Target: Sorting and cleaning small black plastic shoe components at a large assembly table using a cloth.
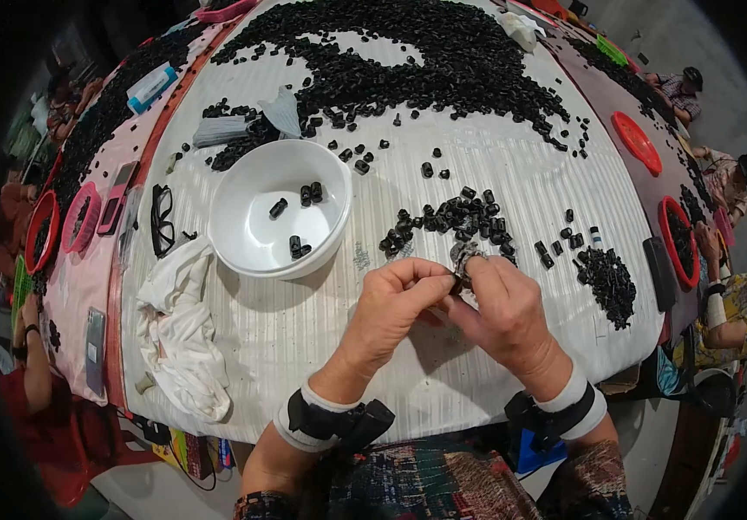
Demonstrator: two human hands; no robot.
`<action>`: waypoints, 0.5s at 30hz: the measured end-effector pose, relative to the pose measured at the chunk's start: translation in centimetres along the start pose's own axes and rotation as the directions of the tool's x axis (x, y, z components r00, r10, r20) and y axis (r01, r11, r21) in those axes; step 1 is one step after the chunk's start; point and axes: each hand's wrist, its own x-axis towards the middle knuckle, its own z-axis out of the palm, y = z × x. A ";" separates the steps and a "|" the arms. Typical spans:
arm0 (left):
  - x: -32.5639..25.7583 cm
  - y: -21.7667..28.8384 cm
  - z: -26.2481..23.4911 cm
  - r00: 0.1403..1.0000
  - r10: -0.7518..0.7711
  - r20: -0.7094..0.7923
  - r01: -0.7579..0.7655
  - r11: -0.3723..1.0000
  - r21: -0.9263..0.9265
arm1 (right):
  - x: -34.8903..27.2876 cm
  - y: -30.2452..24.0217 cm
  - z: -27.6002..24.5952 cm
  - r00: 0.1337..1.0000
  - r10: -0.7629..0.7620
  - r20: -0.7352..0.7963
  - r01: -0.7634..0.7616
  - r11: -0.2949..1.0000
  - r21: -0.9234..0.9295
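My left hand (pixel 395 303) and my right hand (pixel 505 303) meet over the near middle of the white-covered table. Thumb and forefinger of the left are pinched at a small black part, mostly hidden between the fingertips. The right hand's fingers are closed on a crumpled-looking grey thing (pixel 465 253); its kind is unclear. Just beyond both hands lies a loose cluster of short black cylindrical parts (pixel 464 217). A white bowl (pixel 243 204) stands to the left with several such parts inside. To the right is a heap of smaller black pieces (pixel 609 290).
A big spread of black parts (pixel 425 69) covers the far table. Glasses (pixel 162 221) and a white cloth (pixel 178 321) lie left of the bowl, grey gloves (pixel 280 113) behind it. Red baskets (pixel 678 243) and other people line the side tables.
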 end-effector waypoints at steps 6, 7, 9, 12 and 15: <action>0.0 0.0 -0.2 1.000 -0.008 0.011 0.008 1.000 0.028 | 0.0 0.3 0.0 0.999 -0.035 -0.012 0.035 0.999 -0.006; -0.1 0.2 -0.2 1.000 -0.019 0.019 0.018 0.999 0.047 | -0.2 0.3 0.1 0.999 -0.039 0.007 0.039 0.999 -0.023; -0.1 0.2 -0.3 0.999 -0.032 0.025 0.030 0.997 0.067 | -0.5 0.3 0.4 0.999 -0.040 0.025 0.041 0.998 -0.038; -0.1 0.3 -0.4 0.998 -0.047 0.033 0.044 0.997 0.067 | -0.6 0.3 0.6 0.999 -0.047 -0.020 0.047 0.999 -0.001; 0.0 -0.1 -0.5 0.998 -0.060 0.023 0.061 0.998 -0.002 | -0.6 0.4 0.7 1.000 -0.025 0.005 0.025 0.999 0.035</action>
